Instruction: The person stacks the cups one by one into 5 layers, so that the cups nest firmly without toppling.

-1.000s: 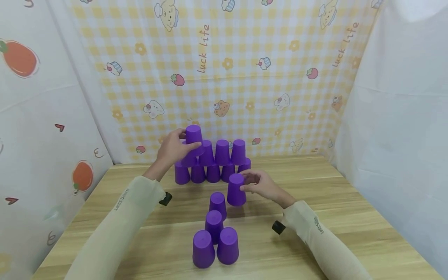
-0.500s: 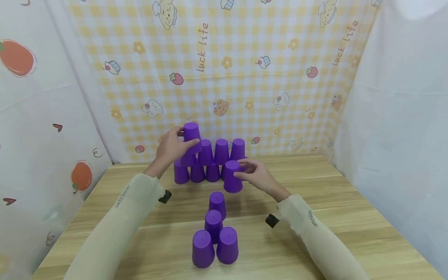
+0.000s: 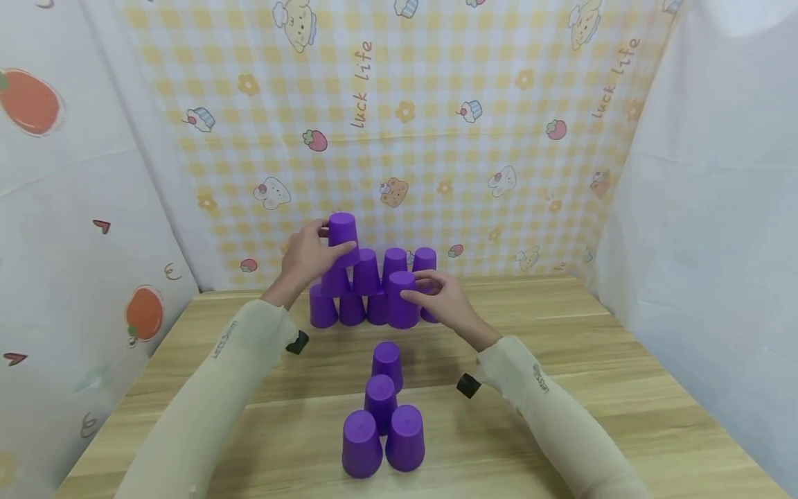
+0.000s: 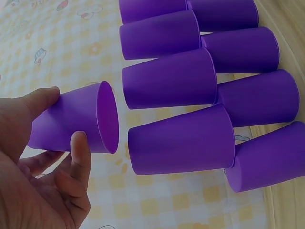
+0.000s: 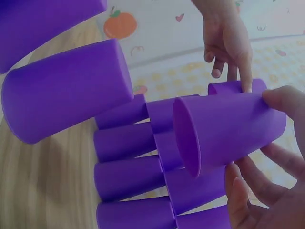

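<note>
Yellow-and-white checked cloth (image 3: 405,149) forms the background, with a wood-grained counter (image 3: 530,346) before it. Inverted purple cups make up a two-tier stack (image 3: 366,274) near the cloth, and four nearer cups (image 3: 381,398) stand mouth down on the counter. The left hand (image 3: 307,255) grips the left-hand cup (image 3: 342,232), mouth down, just above the left end of the upper tier; the left wrist view shows a narrow gap beneath its rim. The right hand (image 3: 450,303) grips the right-hand cup (image 3: 401,312), likewise inverted, in front of the stack right of its middle and clear of the counter. Thin, smooth walls suggest light, fairly stiff plastic: easy to lift and hard to break, but probably slippery and readily tipped by a knock. Since each cup narrows upward, a loose hold could let it slide down; a gentle pinch on opposite sides at mid-wall, clear of the rim, should serve best. Pose: both forearms, in pale sleeves (image 3: 212,395), reach forward and converge on the stack, the left hand higher; each thumb lies across its cup's near face, with fingers behind.
</note>
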Motion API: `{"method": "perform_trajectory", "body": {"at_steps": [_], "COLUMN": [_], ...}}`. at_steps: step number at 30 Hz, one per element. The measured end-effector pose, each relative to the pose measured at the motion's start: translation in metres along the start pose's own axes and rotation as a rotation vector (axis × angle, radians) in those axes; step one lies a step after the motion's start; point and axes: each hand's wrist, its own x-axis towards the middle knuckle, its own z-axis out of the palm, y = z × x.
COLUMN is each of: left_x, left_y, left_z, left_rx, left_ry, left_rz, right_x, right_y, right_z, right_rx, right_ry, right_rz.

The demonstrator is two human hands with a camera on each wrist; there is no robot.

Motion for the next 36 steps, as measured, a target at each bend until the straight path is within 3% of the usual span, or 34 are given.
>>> {"method": "perform_trajectory", "body": {"at_steps": [12, 21, 32, 36], "left_x": [0.011, 0.019, 0.022, 0.023], "left_y": [0.0, 0.0, -0.001, -0.003], "left_z": [0.001, 0.009, 0.016, 0.017], "left_rx": [0.005, 0.025, 0.034, 0.041], "left_ry": [0.017, 0.001, -0.001, 0.002], "left_rz": [-0.028, -0.04, -0.047, -0.044], "right_x": [0.005, 0.015, 0.027, 0.033], "right_y": [-0.008, -0.013, -0.023, -0.025], "right_z": [0.003, -0.001, -0.005, -0.006], "right_rx": [-0.014, -0.037, 0.073, 0.097], "right_ry": [0.011, 0.041, 0.026, 0.061], "right_rz": [-0.029, -0.016, -0.008, -0.025]}}
